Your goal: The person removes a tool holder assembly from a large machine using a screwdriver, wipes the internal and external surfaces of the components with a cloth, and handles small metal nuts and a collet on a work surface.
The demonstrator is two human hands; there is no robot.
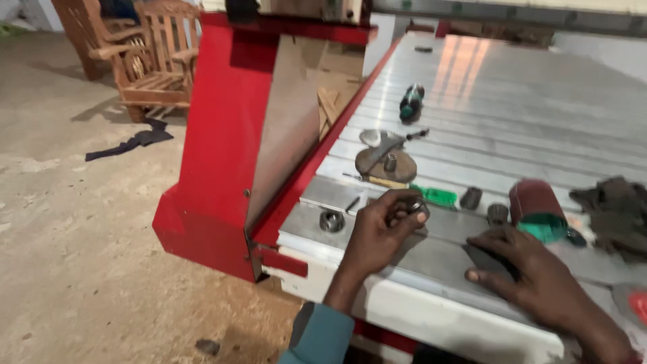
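left hand (381,232) pinching small dark metal fitting (410,206) | right hand (532,273) flat, unclenched on machine bed (485,128) | risk: fitting slips, rolls toward collet nut (331,220) beside grip, off edge

Small dark part (408,206) hidden in fingers (397,210)

Teal sleeve (320,334) covers the left forearm.

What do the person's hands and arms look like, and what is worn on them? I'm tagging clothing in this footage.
Both hands are bare: no gloves, rings or watch show on the left hand or the right hand. The left forearm ends in a teal-blue sleeve pushed up near the elbow. A thin red edge at the right wrist is too cropped to identify.
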